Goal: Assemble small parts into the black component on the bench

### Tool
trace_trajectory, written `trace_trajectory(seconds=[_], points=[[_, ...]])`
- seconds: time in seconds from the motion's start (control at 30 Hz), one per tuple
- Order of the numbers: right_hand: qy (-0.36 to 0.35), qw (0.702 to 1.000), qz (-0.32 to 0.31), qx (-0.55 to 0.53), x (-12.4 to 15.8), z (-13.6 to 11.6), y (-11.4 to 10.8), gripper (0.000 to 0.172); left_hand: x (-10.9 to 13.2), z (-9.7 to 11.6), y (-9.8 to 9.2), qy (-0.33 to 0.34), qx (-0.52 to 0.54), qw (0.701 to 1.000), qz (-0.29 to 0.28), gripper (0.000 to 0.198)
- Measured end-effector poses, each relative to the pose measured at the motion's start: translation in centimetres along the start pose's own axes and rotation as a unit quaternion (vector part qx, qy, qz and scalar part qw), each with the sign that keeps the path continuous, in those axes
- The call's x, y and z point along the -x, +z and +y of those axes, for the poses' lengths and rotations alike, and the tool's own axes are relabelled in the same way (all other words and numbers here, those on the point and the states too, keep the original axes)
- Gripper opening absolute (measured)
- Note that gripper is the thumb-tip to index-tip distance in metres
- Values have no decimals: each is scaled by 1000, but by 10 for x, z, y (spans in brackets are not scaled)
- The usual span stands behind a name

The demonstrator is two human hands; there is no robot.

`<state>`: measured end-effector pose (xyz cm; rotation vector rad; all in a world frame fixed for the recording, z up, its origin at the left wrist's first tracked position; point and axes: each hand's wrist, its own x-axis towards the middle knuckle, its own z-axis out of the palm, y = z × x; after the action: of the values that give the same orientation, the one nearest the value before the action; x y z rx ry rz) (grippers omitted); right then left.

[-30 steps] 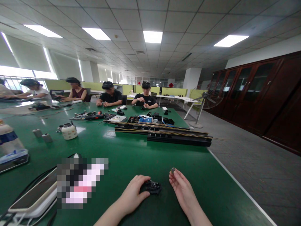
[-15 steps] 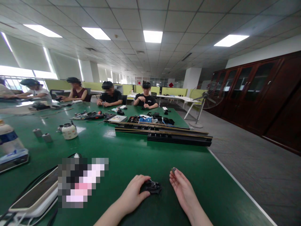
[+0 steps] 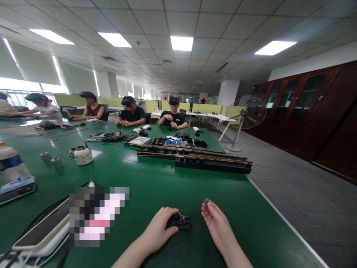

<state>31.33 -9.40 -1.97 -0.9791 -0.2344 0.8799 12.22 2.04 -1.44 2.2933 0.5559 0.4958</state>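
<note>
My left hand (image 3: 160, 227) rests on the green table (image 3: 145, 190), its thumb and fingers closed around the left end of a small black device (image 3: 183, 221). The device looks like the opened lower half of a computer mouse, with small parts showing on top. Part of it is hidden by my fingers. To its right, my right hand (image 3: 216, 223) is raised slightly, apart from the device. Between its thumb and fingertips it pinches a small grey round piece (image 3: 206, 201), perhaps a scroll wheel; its details are too small to make out.
Long black rails (image 3: 213, 166) with thin brass-coloured rods lie across the table. At left are a phone (image 3: 41, 225) with cables, a blurred-out patch, a white jar (image 3: 83, 155), two grey cylinders and a bottle (image 3: 11, 160). Tools and several seated people are farther back. The table's right edge (image 3: 281, 214) runs nearby.
</note>
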Motion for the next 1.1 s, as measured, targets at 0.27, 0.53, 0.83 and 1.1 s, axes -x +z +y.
trace_trajectory(seconds=[0.27,0.53,0.83,1.1], points=[[14,999,3,-31,1,0,2,29,0,-1,0,-3,-7,1000,-5,42],[22,999,-6,-31,3,-3,6,31,0,-2,1,2,-8,1000,-3,43],[-3,1000,-8,26,6,-3,10,33,-1,-3,1,1,-11,1000,-1,43],[-42,989,-19,143,8,3,11,42,-1,-2,1,1,-16,1000,-1,41]])
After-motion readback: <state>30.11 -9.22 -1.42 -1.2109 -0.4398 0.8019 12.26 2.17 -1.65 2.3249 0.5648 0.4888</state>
